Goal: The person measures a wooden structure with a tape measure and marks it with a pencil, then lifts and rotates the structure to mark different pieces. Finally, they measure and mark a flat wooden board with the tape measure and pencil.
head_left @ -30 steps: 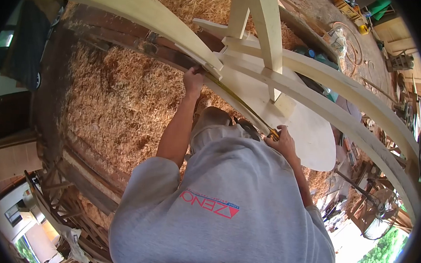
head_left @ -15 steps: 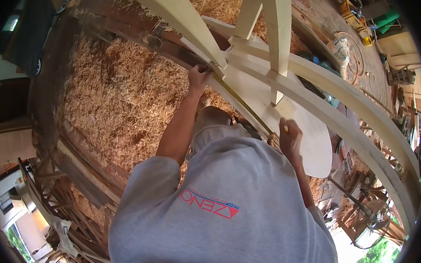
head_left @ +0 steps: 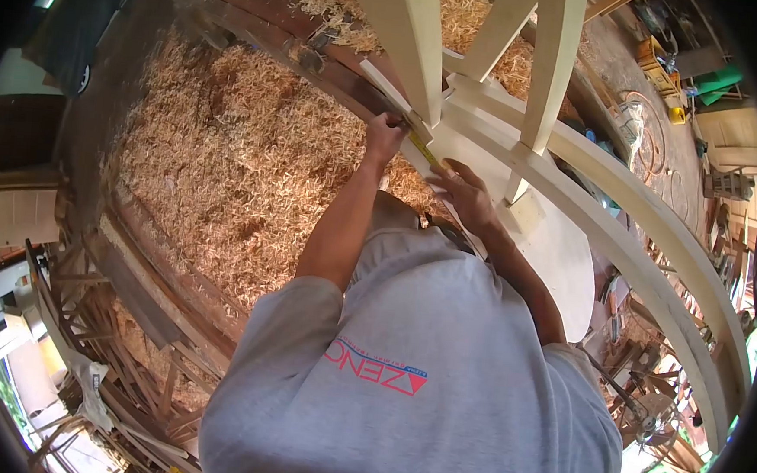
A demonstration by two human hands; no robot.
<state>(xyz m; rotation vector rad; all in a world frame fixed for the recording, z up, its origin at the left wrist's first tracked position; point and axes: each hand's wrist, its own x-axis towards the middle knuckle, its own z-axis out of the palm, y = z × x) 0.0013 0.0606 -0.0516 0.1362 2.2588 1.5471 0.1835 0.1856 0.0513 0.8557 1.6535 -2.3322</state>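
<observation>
Two hands, the left hand [head_left: 386, 140] and the right hand [head_left: 469, 199], worked close together near the middle of my view, well apart from the camera's dark rim. I saw the left one curled tight at the upper end of a yellow tape [head_left: 424, 151]; I could not tell whether its fingers pinched the tape or the wood strip [head_left: 387, 88] beside it. The right one was loosely bent, fingertips at the tape's lower visible part; I could not make out whether they gripped it.

The tape lay between the hands, slanting down to the right along the edge of a pale panel [head_left: 559, 265] with a rounded end. Above the panel, I saw a pale curved leg [head_left: 408, 43] coming down to a tip near the left hand, and a second leg [head_left: 551, 74] crossing a long curved beam [head_left: 647, 240] that swept to the lower right.

Below the hands, a grey shirt [head_left: 474, 372] with red letters filled my foreground. To the left, shavings [head_left: 235, 176] covered the ground. Farther out, scrap wood [head_left: 137, 352] was heaped at lower left, and a green cloth [head_left: 719, 82] lay at upper right.
</observation>
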